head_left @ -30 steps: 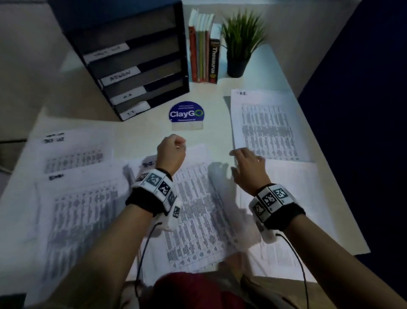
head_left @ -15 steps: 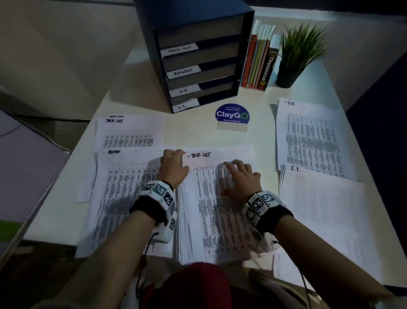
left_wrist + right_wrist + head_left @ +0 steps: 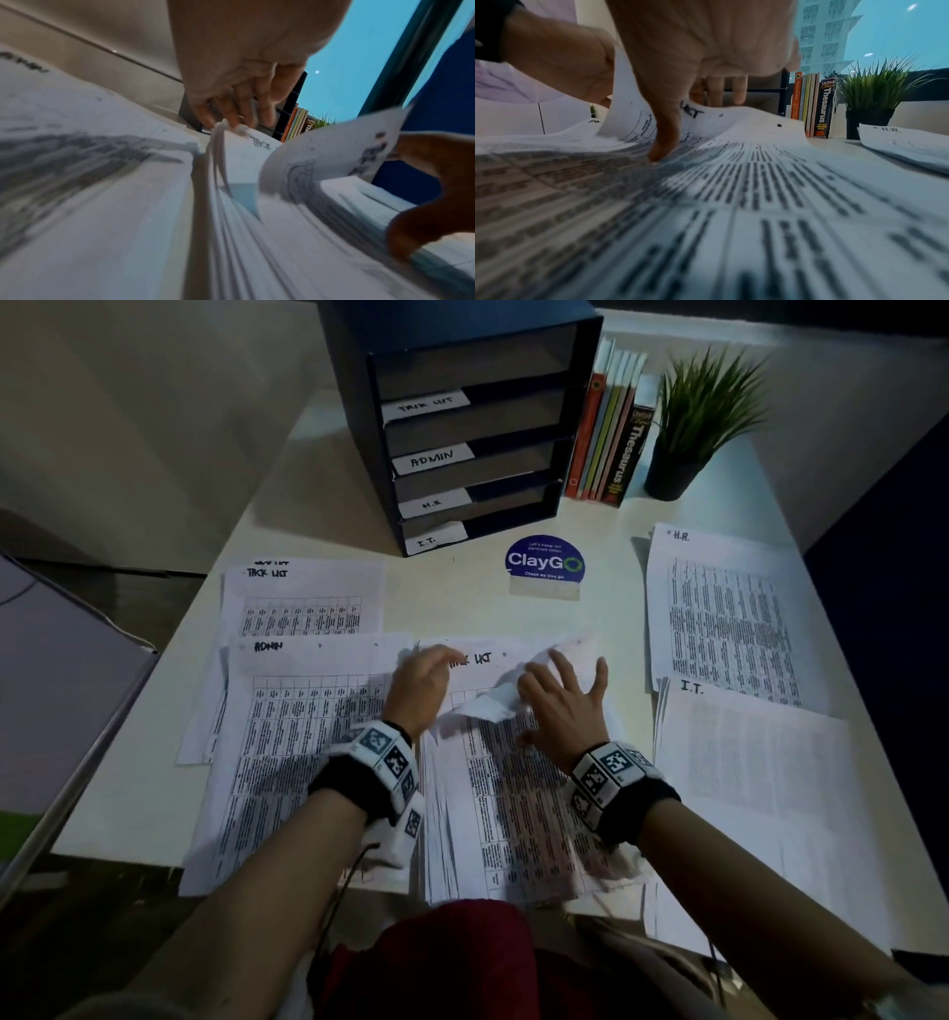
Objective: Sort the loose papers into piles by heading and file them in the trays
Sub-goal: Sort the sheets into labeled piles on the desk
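A central paper stack [image 3: 518, 803] headed TASK LIST lies at the desk's near edge. My left hand [image 3: 434, 667] pinches the far left corner of several of its sheets, seen close in the left wrist view [image 3: 231, 115]. My right hand [image 3: 560, 703] lies on the stack with fingers spread and thumb [image 3: 663, 140] pressing down. The top sheet [image 3: 493, 703] buckles up between the hands [image 3: 626, 109]. Sorted piles lie around it: TASK LIST [image 3: 303, 598], ADMIN [image 3: 303, 742], H.R. [image 3: 729, 618], I.T. [image 3: 750, 762]. The dark blue tray unit [image 3: 462, 449] stands behind with labelled slots.
A blue ClayGo sign [image 3: 544, 564] sits between the tray unit and the central stack. Upright books [image 3: 611, 439] and a potted plant [image 3: 698, 418] stand right of the trays. The desk ends at the left edge [image 3: 128, 711]; several sheets overhang the near edge.
Half a second ago both hands lay flat on the central stack. Now the left hand pinches its far left corner and the top sheet has buckled upward under the right hand.
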